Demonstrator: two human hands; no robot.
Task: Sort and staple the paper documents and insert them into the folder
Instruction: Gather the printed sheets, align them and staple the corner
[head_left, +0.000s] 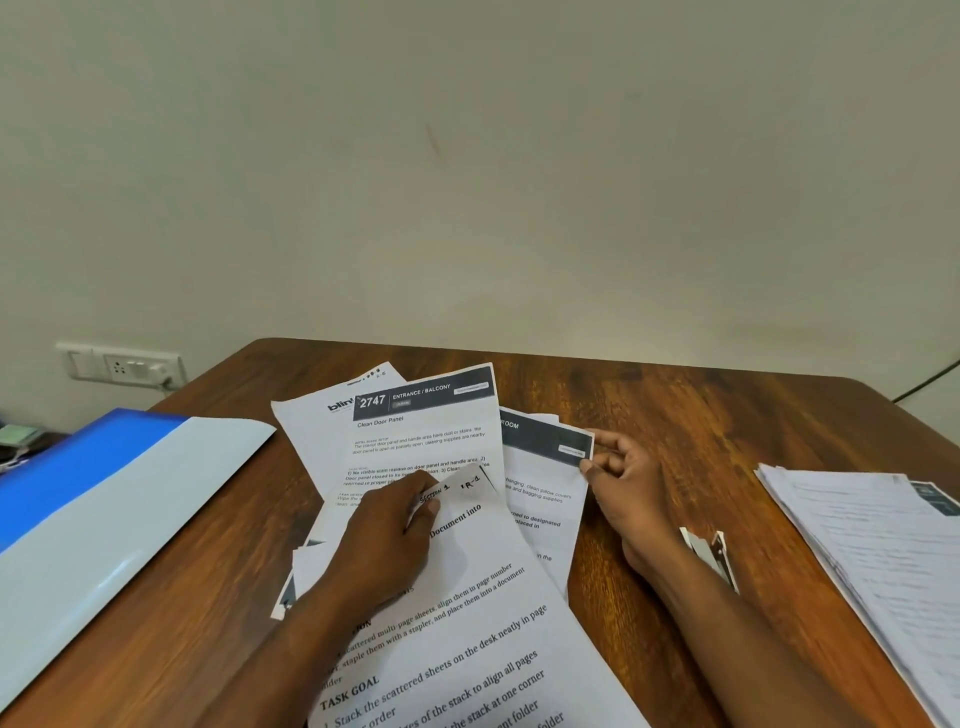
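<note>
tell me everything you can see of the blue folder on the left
The blue folder lies flat on the wooden table at its left side, apart from the scattered sheets and both hands. It looks like glossy plastic: a bright blue strip along its far edge, the rest pale grey-white with glare. Its near end runs out of frame. Nothing visibly rests on it.

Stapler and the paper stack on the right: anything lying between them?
Nothing: head view shows bare wood table between the stapler and the stack.
</note>
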